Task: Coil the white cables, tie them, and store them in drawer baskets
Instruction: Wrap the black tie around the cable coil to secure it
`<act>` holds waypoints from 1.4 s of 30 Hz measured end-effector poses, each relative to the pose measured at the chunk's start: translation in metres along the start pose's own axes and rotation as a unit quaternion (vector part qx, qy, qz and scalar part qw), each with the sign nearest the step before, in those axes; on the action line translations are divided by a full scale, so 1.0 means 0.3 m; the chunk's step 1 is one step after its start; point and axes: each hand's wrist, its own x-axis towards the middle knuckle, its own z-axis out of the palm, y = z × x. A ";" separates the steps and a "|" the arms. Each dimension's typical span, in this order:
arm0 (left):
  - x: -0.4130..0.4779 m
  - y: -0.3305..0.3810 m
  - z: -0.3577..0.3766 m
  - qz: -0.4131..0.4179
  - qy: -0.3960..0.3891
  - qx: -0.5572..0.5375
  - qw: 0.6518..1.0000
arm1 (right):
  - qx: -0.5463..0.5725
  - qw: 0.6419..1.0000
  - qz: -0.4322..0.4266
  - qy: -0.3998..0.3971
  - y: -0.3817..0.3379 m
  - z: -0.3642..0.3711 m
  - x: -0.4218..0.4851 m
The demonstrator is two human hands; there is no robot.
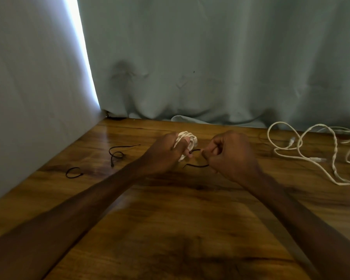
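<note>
Over the middle of the surface [190, 219], the left hand [166, 156] clamps the coiled white cable [187, 138], fingers curled round it, and the right hand [230, 156], just right of the coil, pinches the black tie [197, 165] running off it. Best play now, I'd say: squeeze the coil tight and draw the tie snug across the loops. Well right of the coil wait the loose white cables [311, 152], with spare ties [116, 155] off to its left

Wooden table [170, 219]: no text readable.
Curtain [210, 57]: no print or sign.
Loose white cable [316, 159]: no legible label.
</note>
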 end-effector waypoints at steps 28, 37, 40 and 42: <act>-0.018 0.030 0.037 0.214 0.100 0.314 0.920 | 0.317 0.908 0.270 -0.045 -0.018 -0.008 0.009; -0.011 0.046 -0.001 0.193 0.110 0.262 0.939 | 0.469 0.839 0.263 -0.084 0.008 0.012 0.003; -0.013 0.054 -0.008 0.182 0.110 0.273 0.938 | 0.481 0.832 0.267 -0.078 0.008 0.027 -0.001; -0.012 0.056 -0.011 0.168 0.107 0.286 0.937 | 0.482 0.829 0.275 -0.071 0.007 0.032 -0.001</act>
